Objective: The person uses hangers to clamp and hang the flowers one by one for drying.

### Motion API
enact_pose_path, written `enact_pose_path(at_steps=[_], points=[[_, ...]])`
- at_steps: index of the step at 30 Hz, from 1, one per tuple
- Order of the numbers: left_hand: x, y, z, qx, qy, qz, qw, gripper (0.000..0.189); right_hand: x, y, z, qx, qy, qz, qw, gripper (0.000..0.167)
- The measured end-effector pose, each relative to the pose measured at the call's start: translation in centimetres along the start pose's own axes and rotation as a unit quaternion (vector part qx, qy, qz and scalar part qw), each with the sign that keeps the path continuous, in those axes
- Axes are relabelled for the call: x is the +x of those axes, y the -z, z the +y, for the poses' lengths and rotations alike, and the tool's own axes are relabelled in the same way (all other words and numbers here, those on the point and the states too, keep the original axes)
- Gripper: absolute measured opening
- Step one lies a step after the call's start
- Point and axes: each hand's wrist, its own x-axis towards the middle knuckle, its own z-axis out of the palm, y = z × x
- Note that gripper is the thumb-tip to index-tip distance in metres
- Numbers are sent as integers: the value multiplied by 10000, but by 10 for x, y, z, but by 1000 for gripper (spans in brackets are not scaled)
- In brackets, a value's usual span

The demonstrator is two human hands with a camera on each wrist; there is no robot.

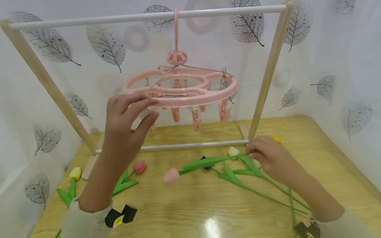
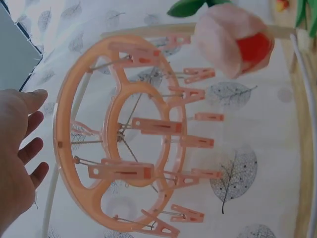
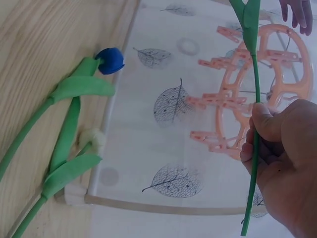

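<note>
A round pink clip hanger [image 1: 195,100] hangs by its hook from the white top bar [image 1: 89,20]. Several pink clothespins [image 2: 143,126] dangle below its ring. My left hand [image 1: 126,120] is at the ring's left side, thumb apart from the fingers; in the left wrist view a small gap shows between fingertips and rim. My right hand [image 1: 273,160] pinches the green stem [image 3: 255,82] of a light pink artificial tulip [image 1: 171,176]. That tulip lies nearly level in the head view, its blossom pointing left, below the hanger.
Wooden side posts [image 1: 271,71] hold up the rack, with a lower white bar [image 1: 190,145] near the table. On the wooden table lie a yellow tulip [image 1: 75,173], a darker pink tulip [image 1: 140,167], a white tulip [image 1: 233,151] and a blue tulip [image 3: 110,60]. A leaf-printed curtain [image 1: 335,54] stands behind.
</note>
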Motion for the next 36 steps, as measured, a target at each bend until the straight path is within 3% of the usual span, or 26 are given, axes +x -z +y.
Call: enact_pose_path(at_steps=[2, 6, 9, 14, 17, 20, 22, 25, 30, 36], points=[[-6, -3, 7, -57, 41, 10, 10000, 24, 3, -1, -3, -6, 119, 67, 9999, 3], [-23, -13, 21, -251, 46, -229, 9994, 35, 10, -3, -9, 72, 330, 197, 9992, 33], [-37, -23, 30, -489, 174, -549, 9971, 33, 15, -3, -15, 138, 322, 154, 9993, 37], [-58, -41, 40, -966, 790, -1253, 9842, 24, 21, -3, -23, 73, 293, 19, 9995, 25], [-69, -51, 42, -1261, 1348, -1673, 9685, 27, 24, -5, -26, -53, 372, 35, 9993, 3], [-79, -61, 39, -1586, 1964, -2057, 9455, 27, 27, -6, -28, -133, 487, 116, 9987, 8], [-84, -66, 36, -1788, 2350, -2300, 9273, 26, 29, -7, -30, -203, 527, 144, 9983, 3], [-88, -70, 33, -1985, 2776, -2654, 9017, 26, 32, -8, -33, -338, 577, 181, 9976, 3], [-92, -72, 30, -2303, 3052, -3025, 8731, 19, 35, -11, -39, -736, 553, 148, 9956, 13], [-93, -78, 30, -2388, 3259, -3349, 8512, 19, 36, -14, -43, -1221, 442, -71, 9915, 10]])
